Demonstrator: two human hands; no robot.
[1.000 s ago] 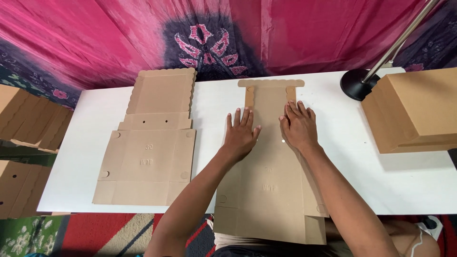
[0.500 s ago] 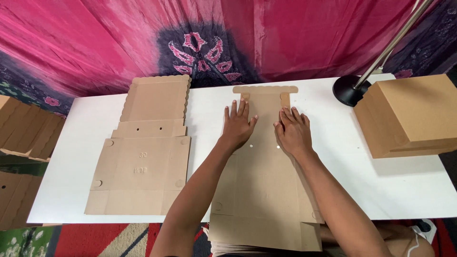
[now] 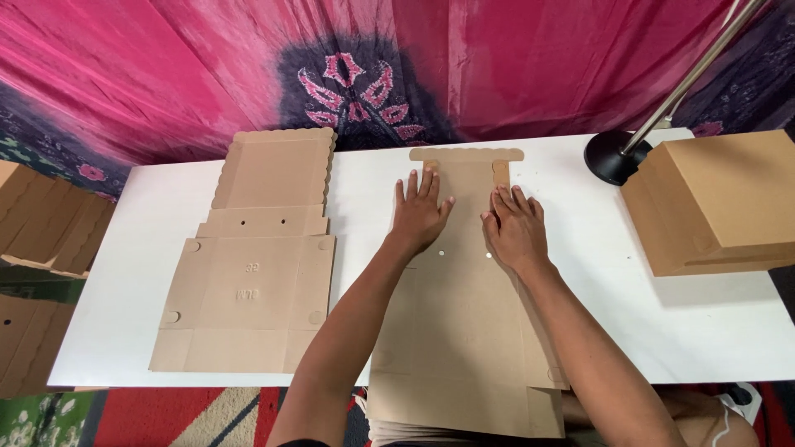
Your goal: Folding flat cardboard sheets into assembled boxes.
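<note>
White table [image 3: 662, 331], centre: my flat box blank [image 3: 464, 331] lies with its long axis near-to-far, scalloped flap pointing far, near end overhanging the table edge. I judge the side panels are being creased inward; next calls for firm, even pressure along the folds. Left hand [image 3: 420, 217] and right hand [image 3: 515, 230] press flat, fingers spread, grasping nothing.

A spare flat cardboard blank [image 3: 252, 265], folded box [image 3: 716, 203] and lamp base [image 3: 611, 157] on the white table [image 3: 704, 323].
</note>
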